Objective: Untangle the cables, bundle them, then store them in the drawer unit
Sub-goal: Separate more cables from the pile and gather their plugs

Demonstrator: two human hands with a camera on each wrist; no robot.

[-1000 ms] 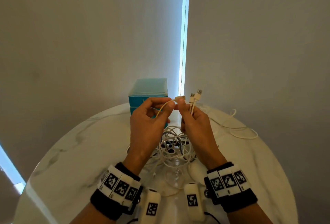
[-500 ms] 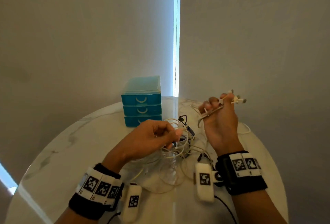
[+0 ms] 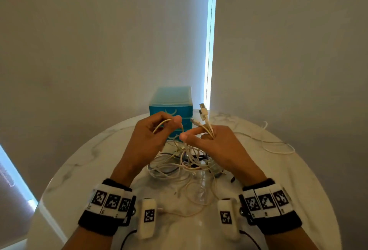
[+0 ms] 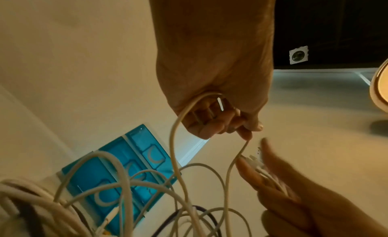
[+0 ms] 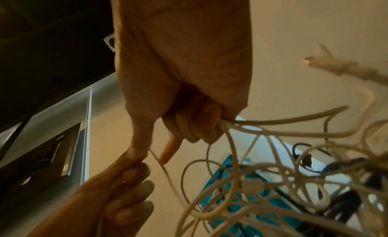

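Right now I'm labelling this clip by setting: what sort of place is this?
Probably a room at home: a round marble-look table by plain walls, a window blind, and a small blue drawer unit.

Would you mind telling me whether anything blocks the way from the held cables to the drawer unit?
Nothing visible does: the drawer unit stands just behind both hands, but its drawers all look closed.

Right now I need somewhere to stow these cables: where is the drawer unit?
In the head view the drawer unit stands at the table's far edge, centre-left, by the wall, just behind the left hand.
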